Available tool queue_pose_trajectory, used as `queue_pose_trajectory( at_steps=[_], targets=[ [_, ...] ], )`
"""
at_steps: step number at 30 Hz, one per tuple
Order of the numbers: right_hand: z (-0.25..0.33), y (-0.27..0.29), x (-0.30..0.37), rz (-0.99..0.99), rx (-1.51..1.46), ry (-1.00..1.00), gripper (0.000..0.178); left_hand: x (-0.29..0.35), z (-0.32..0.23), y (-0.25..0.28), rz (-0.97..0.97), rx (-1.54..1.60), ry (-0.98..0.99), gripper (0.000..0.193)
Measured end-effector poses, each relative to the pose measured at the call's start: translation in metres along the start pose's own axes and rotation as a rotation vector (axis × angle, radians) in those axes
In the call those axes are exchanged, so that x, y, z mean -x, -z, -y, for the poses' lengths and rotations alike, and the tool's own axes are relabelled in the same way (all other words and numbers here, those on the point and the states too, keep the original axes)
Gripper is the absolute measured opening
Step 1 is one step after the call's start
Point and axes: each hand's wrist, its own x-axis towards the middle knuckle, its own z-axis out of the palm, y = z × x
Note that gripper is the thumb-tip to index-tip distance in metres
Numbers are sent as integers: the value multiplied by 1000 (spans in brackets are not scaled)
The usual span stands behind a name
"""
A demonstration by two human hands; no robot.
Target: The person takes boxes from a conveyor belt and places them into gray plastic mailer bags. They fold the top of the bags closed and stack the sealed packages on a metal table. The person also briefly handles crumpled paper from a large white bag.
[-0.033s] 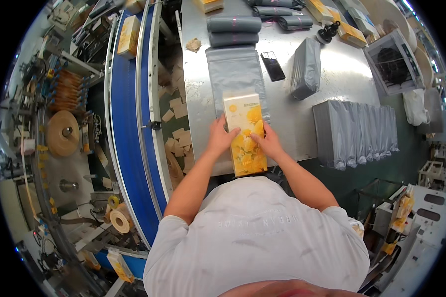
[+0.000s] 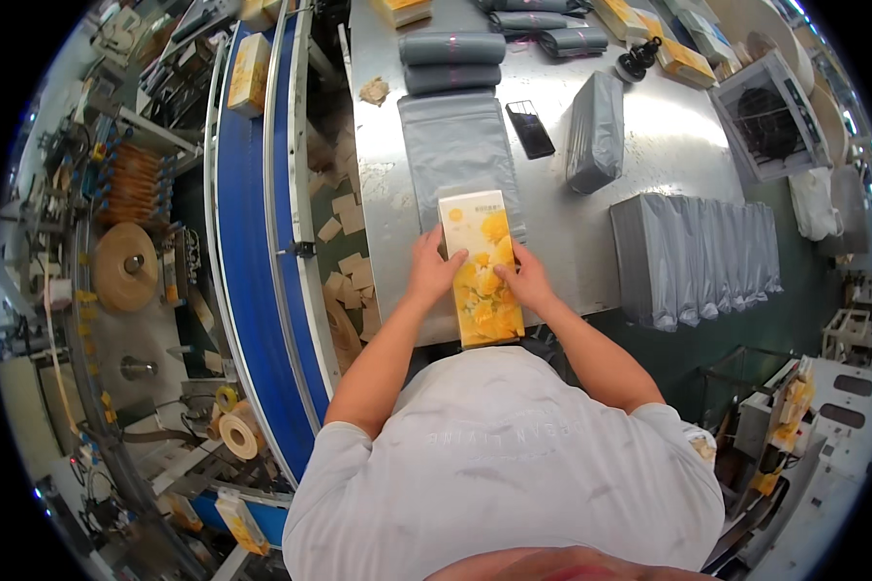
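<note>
A long white pack with yellow flowers (image 2: 484,276) lies between my two hands, its near end close to my shirt. My left hand (image 2: 432,266) grips its left side, with the thumb on the top face. From the other side my right hand (image 2: 527,279) holds it, thumb likewise on top. The pack's far end overlaps a flat grey plastic bag (image 2: 458,140) spread on the metal table (image 2: 383,184). I cannot tell whether the far end is over the bag or inside its mouth. The fingers under the pack are hidden.
Rolled grey bags (image 2: 452,48) lie beyond the flat one. A black phone (image 2: 530,129) and a wrapped grey pack (image 2: 595,133) are to the right. A row of several grey-wrapped packs (image 2: 693,261) stands at the table's right edge. On the left runs a blue conveyor (image 2: 245,203) carrying a flowered pack (image 2: 250,76).
The flowered pack's far end has come slightly nearer to me. Both hands keep their hold, and the whole view has shifted a little.
</note>
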Motion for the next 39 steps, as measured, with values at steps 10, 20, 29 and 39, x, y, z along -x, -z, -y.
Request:
queue_pose_trajectory(
  at_steps=[10, 20, 29, 39],
  targets=[
    [-34, 52, -85, 38, 912, 459, 50, -82, -7, 7, 68, 374, 204, 86],
    [9, 74, -74, 144, 779, 488, 77, -70, -73, -17, 87, -444, -85, 71],
    [-44, 52, -83, -149, 439, 448, 36, -9, -11, -18, 118, 83, -85, 68],
    [-23, 39, -82, -41, 740, 195, 17, -51, 25, -1, -18, -434, -94, 21]
  ],
)
